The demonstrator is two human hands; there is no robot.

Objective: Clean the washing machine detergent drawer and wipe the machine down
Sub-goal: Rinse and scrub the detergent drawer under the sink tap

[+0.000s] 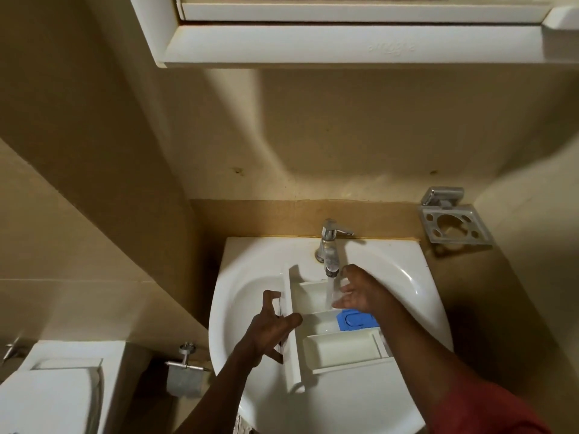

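The white detergent drawer [341, 347] lies in the white sink [250, 289], its front panel to the left. A blue insert [355, 320] sits in its middle compartment. Water runs from the chrome tap [329, 245] into the far compartment. My left hand [272, 327] grips the drawer's front panel, thumb on the inner side and fingers curled over the outer face. My right hand [357, 292] reaches into the far compartment beside the water stream, fingers relaxed and spread, touching the inside of the drawer.
A chrome toothbrush holder [454, 223] is fixed to the wall right of the sink. A white mirror cabinet [344, 42] hangs overhead. At lower left stand a toilet cistern [62, 386] and a toilet-paper holder [185, 371].
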